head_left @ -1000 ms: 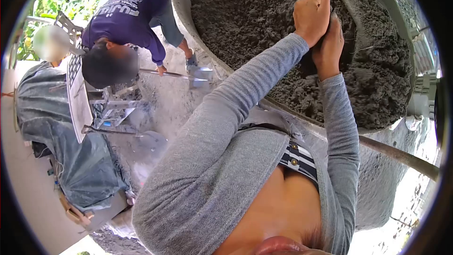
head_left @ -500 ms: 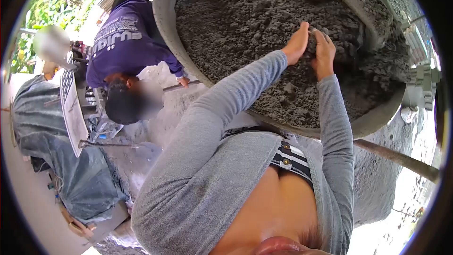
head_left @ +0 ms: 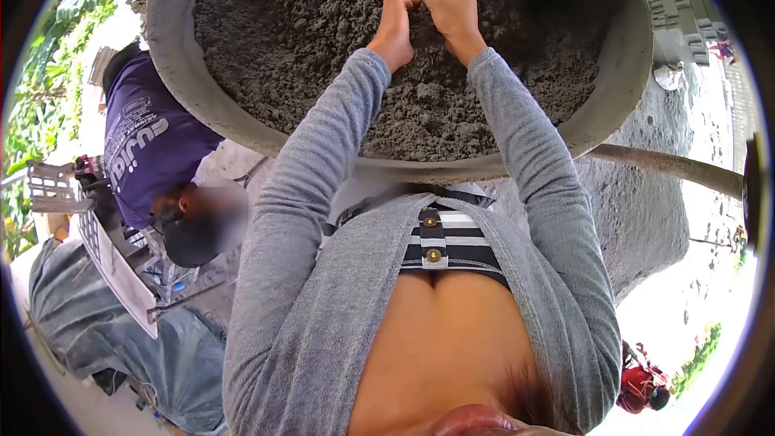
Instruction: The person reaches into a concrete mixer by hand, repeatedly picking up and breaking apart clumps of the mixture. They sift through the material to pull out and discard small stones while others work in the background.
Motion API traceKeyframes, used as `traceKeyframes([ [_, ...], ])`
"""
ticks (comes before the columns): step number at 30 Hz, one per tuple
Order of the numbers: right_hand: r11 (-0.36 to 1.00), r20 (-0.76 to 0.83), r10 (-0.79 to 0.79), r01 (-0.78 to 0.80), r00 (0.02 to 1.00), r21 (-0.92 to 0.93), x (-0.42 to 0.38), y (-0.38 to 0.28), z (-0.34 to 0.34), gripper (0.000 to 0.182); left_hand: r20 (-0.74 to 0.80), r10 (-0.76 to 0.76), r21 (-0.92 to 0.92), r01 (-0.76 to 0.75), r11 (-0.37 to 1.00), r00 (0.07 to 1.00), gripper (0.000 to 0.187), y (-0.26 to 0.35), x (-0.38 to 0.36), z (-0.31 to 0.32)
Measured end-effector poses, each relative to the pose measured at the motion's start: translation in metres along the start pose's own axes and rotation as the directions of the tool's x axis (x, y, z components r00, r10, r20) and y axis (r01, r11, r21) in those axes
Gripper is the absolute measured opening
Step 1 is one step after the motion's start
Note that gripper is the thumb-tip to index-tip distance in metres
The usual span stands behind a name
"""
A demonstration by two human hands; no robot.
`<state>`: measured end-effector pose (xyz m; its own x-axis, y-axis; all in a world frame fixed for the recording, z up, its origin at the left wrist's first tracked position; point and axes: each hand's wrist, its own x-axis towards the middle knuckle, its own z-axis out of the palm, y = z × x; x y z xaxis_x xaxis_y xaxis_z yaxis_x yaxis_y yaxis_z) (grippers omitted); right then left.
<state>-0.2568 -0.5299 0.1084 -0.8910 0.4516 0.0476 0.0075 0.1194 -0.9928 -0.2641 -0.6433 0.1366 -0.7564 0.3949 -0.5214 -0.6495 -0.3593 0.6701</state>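
Both bare hands are over the crumbly grey mix (head_left: 323,40) in a large round pan (head_left: 179,56). My left hand (head_left: 394,32) is curved inward, its thumb side up. My right hand (head_left: 454,23) faces it, with bent fingers whose tips come close to the left fingertips. Something dark lies between the palms; whether it is a held lump or mix behind them is hard to make out. Grey sleeves cover both arms up to the wrists.
A co-worker in a purple shirt (head_left: 149,133) bends down at the left. Below is a draped tarp (head_left: 169,355). A wooden pole (head_left: 670,168) extends right from beneath the pan. Grey blocks (head_left: 682,20) are stacked beyond it. A person in red (head_left: 642,383) is at the lower right.
The view has shifted, so the pan and my hands appear farther left and higher. My hands are slightly farther apart. The curved grey piece in the pan's upper right no longer shows.
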Motion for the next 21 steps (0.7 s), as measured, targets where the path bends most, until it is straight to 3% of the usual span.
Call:
traceKeyframes([
  [2,0.996,-0.019,-0.010,0.008,1.000,-0.094,-0.001,-0.006,0.000,0.070,0.003,0.001,0.045,-0.002,0.999,1.000,0.057,-0.006,0.007,-0.006],
  [3,0.996,-0.016,-0.011,0.009,1.000,-0.091,-0.002,-0.013,0.000,0.070,0.047,-0.020,0.005,0.020,1.000,0.999,0.059,-0.005,0.006,-0.004],
  [5,0.988,0.006,0.127,-0.126,0.992,-0.086,-0.007,-0.024,0.000,0.056,0.084,-0.027,-0.033,0.029,0.999,0.996,0.062,-0.006,0.006,-0.003],
  [6,0.990,0.022,0.122,-0.120,0.992,-0.079,-0.006,-0.023,0.000,0.056,0.081,-0.050,-0.047,0.054,0.997,0.995,0.064,-0.010,0.008,-0.003],
  [8,0.998,0.031,0.060,-0.061,0.998,0.034,-0.003,-0.020,0.000,0.026,0.091,-0.077,-0.059,0.082,0.995,0.993,0.067,-0.007,0.001,0.002],
  [12,0.981,0.007,0.098,-0.098,0.995,0.169,-0.013,-0.037,0.007,0.022,-0.011,-0.152,-0.084,0.151,0.985,0.988,0.065,-0.009,0.003,0.000],
  [16,0.995,0.012,-0.020,0.019,1.000,0.094,-0.018,-0.034,0.004,0.023,-0.131,-0.100,0.070,0.110,0.991,0.986,0.074,-0.032,0.046,-0.021],
  [18,0.995,0.026,0.078,-0.080,0.997,0.066,-0.028,-0.047,0.006,0.025,-0.208,-0.049,0.183,0.088,0.979,0.977,0.074,-0.013,0.021,-0.015],
  [19,0.991,0.124,0.129,-0.134,0.984,0.028,-0.017,-0.034,0.000,0.031,-0.212,-0.086,0.190,0.127,0.973,0.974,0.076,-0.004,0.015,-0.015],
  [21,0.991,0.151,0.136,-0.137,0.979,-0.001,-0.020,-0.037,0.005,0.032,-0.212,-0.074,0.208,0.119,0.971,0.974,0.076,-0.008,0.036,-0.024],
])
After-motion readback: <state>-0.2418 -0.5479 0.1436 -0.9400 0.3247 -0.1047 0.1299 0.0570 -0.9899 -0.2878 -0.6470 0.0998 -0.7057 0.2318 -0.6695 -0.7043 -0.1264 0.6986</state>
